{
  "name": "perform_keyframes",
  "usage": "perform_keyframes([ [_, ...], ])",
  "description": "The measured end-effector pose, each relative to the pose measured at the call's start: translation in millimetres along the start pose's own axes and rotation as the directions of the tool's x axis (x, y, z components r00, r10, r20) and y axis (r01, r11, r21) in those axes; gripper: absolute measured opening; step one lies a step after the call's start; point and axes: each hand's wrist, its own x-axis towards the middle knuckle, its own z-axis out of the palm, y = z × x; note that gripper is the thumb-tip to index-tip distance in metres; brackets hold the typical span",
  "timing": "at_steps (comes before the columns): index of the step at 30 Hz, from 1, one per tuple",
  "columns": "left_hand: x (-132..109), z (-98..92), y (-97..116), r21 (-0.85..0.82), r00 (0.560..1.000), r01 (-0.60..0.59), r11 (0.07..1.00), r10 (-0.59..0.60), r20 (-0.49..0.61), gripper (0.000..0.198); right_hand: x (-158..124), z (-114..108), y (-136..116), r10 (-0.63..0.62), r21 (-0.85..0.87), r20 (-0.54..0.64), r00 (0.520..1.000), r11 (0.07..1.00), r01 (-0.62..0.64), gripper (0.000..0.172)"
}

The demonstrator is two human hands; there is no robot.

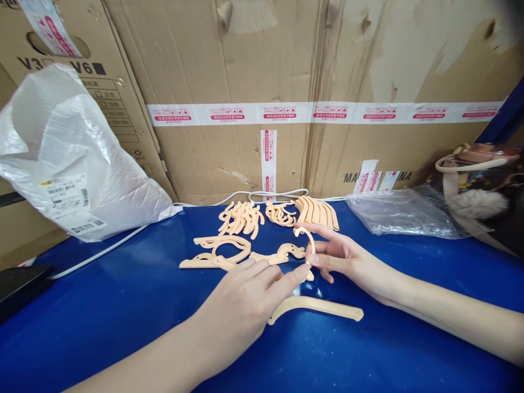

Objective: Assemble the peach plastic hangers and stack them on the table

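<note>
A beige plastic hanger hook [313,240] is raised above the blue table, its curved end upward. The fingers and thumb of my right hand [347,262] are closed around its side. My left hand [249,295] reaches its lower end, thumb tip and fingers pinched there; part of the grip is hidden behind the fingers. Just below lies a long curved hanger arm [323,305], its left end partly behind my left hand. Beyond my hands rest folding hanger pieces [204,261] joined together, partly covered by my left fingers.
Loose hanger pieces [241,218], a heap of hooks [281,214] and a row of curved arms [317,212] lie at the back. A white plastic parcel bag [77,158] stands left, a clear bag [401,210] lies right, and a large carton [245,71] rises behind. A white cable [102,254] crosses the table.
</note>
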Motion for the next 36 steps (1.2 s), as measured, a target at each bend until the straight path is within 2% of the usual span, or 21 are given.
perform_keyframes([
  [10,0.5,-1.9,-0.9,-0.038,0.998,-0.004,0.999,0.006,0.058,0.047,-0.6,-3.4,8.0,0.074,0.030,0.022,0.997,0.997,-0.075,0.061],
  [16,2.8,-6.0,-0.2,0.024,0.998,-0.051,0.998,0.049,0.050,0.040,-0.4,-2.5,6.7,0.090,0.036,0.014,0.996,0.995,-0.091,0.061],
  [20,1.8,-6.6,0.6,0.009,0.999,-0.042,0.999,0.042,0.023,0.034,-2.3,-0.1,5.5,0.090,0.030,0.001,0.996,0.995,-0.090,0.061],
  [24,1.6,-8.3,0.3,-0.064,0.996,0.014,0.998,-0.009,0.085,0.032,-3.2,0.6,5.7,0.088,0.014,-0.002,0.996,0.996,-0.088,0.060],
  [29,5.5,-13.5,1.9,-0.237,0.981,0.152,0.959,-0.117,0.156,0.026,-1.1,1.9,2.0,0.024,-0.051,-0.005,1.000,0.998,-0.024,0.060],
  [33,7.6,-17.1,4.7,-0.252,0.957,0.237,0.938,-0.181,0.228,0.028,0.6,3.1,-1.2,-0.039,-0.116,-0.021,0.999,0.993,0.036,0.060],
  [36,7.9,-18.2,6.2,-0.251,0.950,0.260,0.932,-0.201,0.238,0.028,1.1,3.3,-2.0,-0.036,-0.135,-0.027,0.999,0.990,0.032,0.061],
])
